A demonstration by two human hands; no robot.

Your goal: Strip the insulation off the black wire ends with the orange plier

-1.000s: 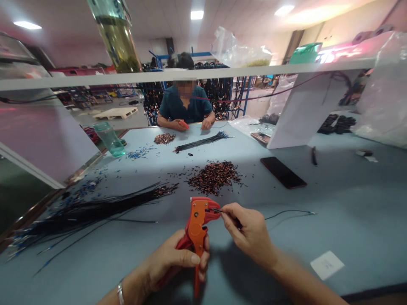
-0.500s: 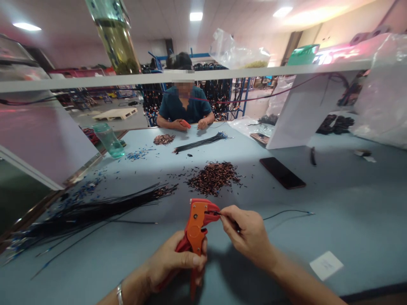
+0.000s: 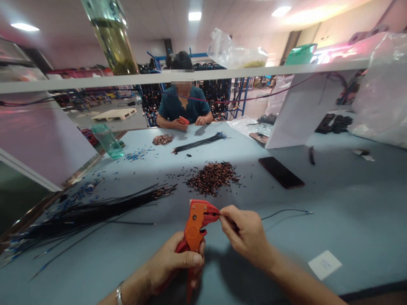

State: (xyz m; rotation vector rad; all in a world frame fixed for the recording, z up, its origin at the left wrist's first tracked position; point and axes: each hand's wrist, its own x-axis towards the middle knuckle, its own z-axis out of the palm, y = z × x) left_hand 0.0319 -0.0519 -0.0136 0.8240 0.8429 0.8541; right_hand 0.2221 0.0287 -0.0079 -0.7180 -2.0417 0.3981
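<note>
My left hand (image 3: 176, 260) is wrapped round the handles of an orange and red wire stripper (image 3: 196, 226), held upright with its jaws pointing right. Pinched between the fingers of my right hand (image 3: 244, 233) is a black wire (image 3: 286, 212), whose near end sits at the stripper's jaws. The wire's other end, with a blue tip, reaches out over the table to the right of my hand. Beyond the tool lies a pile of short black and copper-coloured pieces (image 3: 213, 178). A bundle of black wires (image 3: 95, 212) rests on the left.
A phone (image 3: 281, 172) and a white paper (image 3: 324, 264) lie on the right. A green bottle (image 3: 108, 142) leans at the back left. Across the table (image 3: 349, 190), a person (image 3: 184, 106) holds a red tool. A white shelf (image 3: 222, 75) spans the view.
The stripper's handles and jaws have drawn closer together in my left hand. My right hand has stayed at the jaws. The whole view has shifted slightly.
</note>
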